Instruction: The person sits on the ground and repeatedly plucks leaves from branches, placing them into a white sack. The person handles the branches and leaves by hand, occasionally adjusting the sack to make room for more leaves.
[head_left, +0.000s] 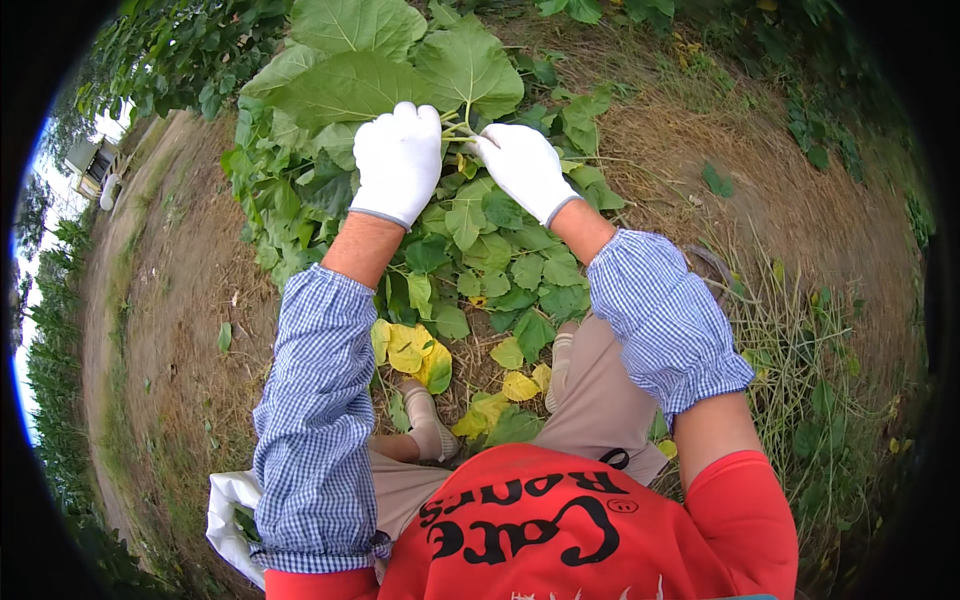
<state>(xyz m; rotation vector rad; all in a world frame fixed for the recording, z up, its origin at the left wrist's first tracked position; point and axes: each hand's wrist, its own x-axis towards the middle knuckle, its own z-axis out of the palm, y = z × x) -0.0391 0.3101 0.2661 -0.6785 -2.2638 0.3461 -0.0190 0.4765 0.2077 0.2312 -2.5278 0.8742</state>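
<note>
My left hand (400, 161), in a white knit glove with a grey cuff, is closed around stalks of large, broad green leaves (352, 82) that fan out beyond it. Close by on the right, my right hand (525, 166), gloved alike, pinches the pale green leaf stalks (457, 133) between thumb and fingers. The stalks run across the small gap between both hands. Beneath them spreads a heap of green leafy stems (487, 240). Both palms face down, so the fingertips are largely hidden.
Yellow leaves (409, 349) lie near my feet (427, 424). A white sack (229, 517) with green leaves inside stands at my left side. Bare, thin stems (787, 345) are piled on the right. Dry grass and soil (180, 300) surround the heap, with bushes (187, 52) beyond.
</note>
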